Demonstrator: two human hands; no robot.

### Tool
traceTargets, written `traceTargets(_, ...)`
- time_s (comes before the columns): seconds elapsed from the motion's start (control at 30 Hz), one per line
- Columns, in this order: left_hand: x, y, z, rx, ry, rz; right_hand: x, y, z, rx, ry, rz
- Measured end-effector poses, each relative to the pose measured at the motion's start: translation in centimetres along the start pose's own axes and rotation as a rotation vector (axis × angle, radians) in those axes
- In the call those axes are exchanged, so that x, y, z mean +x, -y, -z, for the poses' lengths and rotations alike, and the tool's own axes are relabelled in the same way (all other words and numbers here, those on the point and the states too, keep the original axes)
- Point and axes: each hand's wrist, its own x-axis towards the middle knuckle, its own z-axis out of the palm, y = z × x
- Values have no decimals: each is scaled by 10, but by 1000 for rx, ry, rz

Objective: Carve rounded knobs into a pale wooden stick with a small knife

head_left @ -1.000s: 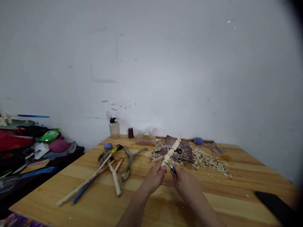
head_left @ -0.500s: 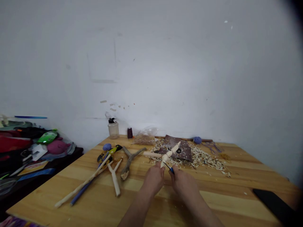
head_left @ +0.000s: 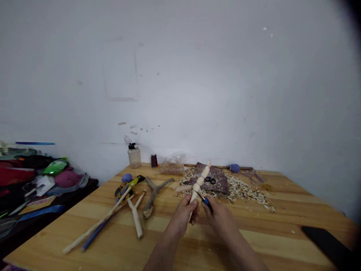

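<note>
A pale, peeled forked stick (head_left: 199,181) with knobbly carved segments is gripped near its lower end by my left hand (head_left: 184,213), its tip pointing up and away. My right hand (head_left: 216,212) is closed round the blue handle of a carving tool (head_left: 207,203); the tool's thin dark shaft meets the stick just above my left fingers. Behind the stick, black scissors (head_left: 210,180) rest on a dark brown sheet (head_left: 222,183) among wood shavings (head_left: 244,192).
Left on the wooden table (head_left: 113,233) are a peeled Y-shaped stick (head_left: 136,218), a barked forked branch (head_left: 153,194), long sticks (head_left: 93,229) and yellow-black cutters (head_left: 137,181). Behind stand a bottle (head_left: 134,156), a thread spool (head_left: 153,161) and a bag (head_left: 172,167). A black flat object (head_left: 324,241) lies right.
The held stick has turned more upright and more of its lower end shows in my left hand. My right hand and the blue-handled tool have shifted slightly.
</note>
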Motion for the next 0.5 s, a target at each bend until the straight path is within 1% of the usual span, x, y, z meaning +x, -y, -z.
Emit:
traceTargets(0.1,-6,-8,-2,-107,46,-17,0,-4,1,98,-151,64)
traceTargets(0.17,-8,-12,-1,-134,51,5,0,-5,1,95,-188,107)
traceTargets(0.33,-8,-16,2,-187,71,96,0,-3,3,-38,-127,151)
traceTargets(0.5,-9,-16,0,-135,69,110,-1,0,10,-227,-66,190)
